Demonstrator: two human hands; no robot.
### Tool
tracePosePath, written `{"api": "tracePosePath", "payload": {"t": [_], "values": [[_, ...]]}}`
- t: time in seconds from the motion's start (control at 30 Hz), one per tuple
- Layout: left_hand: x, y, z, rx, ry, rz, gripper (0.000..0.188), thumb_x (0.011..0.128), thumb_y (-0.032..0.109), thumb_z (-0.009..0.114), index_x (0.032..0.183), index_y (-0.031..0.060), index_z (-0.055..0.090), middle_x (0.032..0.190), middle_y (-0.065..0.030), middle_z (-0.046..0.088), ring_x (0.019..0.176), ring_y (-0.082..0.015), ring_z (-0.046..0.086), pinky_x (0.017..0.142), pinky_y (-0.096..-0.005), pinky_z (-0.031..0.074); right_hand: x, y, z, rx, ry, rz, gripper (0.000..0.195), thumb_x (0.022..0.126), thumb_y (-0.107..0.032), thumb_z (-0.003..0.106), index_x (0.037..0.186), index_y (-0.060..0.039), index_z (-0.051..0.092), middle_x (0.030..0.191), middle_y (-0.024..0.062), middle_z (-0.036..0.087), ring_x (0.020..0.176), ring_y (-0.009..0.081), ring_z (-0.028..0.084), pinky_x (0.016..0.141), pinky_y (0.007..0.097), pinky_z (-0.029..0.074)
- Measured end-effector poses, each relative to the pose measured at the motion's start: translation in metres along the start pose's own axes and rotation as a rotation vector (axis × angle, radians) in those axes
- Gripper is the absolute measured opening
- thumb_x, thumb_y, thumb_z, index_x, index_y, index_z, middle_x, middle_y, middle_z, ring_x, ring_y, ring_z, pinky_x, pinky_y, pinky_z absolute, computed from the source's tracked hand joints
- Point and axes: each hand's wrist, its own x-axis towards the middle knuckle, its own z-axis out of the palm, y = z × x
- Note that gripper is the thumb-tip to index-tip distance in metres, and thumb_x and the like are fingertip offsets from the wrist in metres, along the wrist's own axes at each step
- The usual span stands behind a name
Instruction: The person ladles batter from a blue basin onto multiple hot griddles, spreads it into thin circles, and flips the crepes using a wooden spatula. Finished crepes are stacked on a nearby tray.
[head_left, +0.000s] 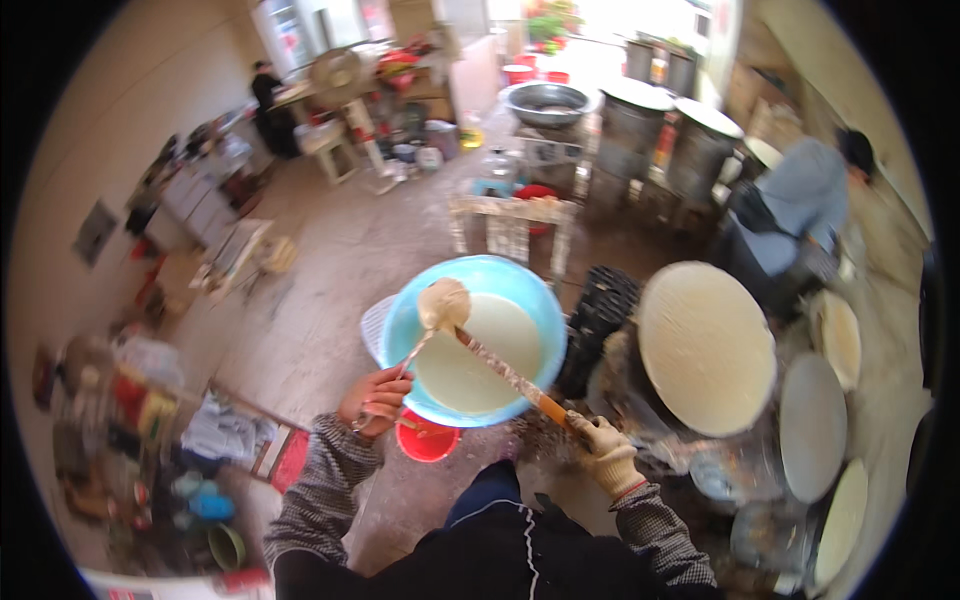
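A light blue plastic basin (551, 322) holds pale, runny batter (480, 360) in front of me. Bare, my left hand (377, 401) grips the thin handle of a batter-coated ladle (444, 300), whose bowl is over the basin's far left part. My right hand (606, 456), in a pale knit glove, holds a wooden-handled tool (517, 379) crusted with dried batter. Its far end meets the ladle near the bowl; batter hides the exact contact. Right of the basin, a large round griddle (706, 349) is covered with a pale layer.
Below the basin sits a red bucket (429, 442). A batter-splashed wooden chair (510, 210) stands beyond it. More round griddles (814, 427) line the right side, where a person in grey (802, 195) bends over. Farther back are a metal basin (547, 105) and tall drums (634, 131).
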Motion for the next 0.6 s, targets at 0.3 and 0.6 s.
{"api": "tracePosePath", "payload": {"t": [0.3, 0.6], "values": [[0.08, -0.122, 0.007, 0.184, 0.139, -0.35, 0.036, 0.101, 0.021, 0.023, 0.103, -0.0094, 0.042, 0.06, -0.0011, 0.034, 0.04, -0.0069, 0.036, 0.033, -0.0201, 0.038, -0.18, 0.022, -0.077, 0.426, 0.414, 0.484, 0.035, 0.083, -0.015, 0.064, 0.117, -0.0054, 0.058, 0.109, 0.0109, 0.062, 0.095, 0.0191, 0.061, 0.086, 0.0269, 0.046], [0.265, -0.297, 0.071, 0.489, 0.054, -0.958, 0.031, 0.1, 0.021, 0.027, 0.103, -0.0054, 0.043, 0.061, 0.0002, 0.037, 0.039, -0.0052, 0.038, 0.03, -0.019, 0.035, -0.228, 0.056, -0.11, 1.029, 0.96, 0.82, 0.037, 0.088, -0.019, 0.061, 0.119, 0.0005, 0.053, 0.094, 0.001, 0.06, 0.067, 0.0037, 0.046, 0.059, 0.0187, 0.04]]}}
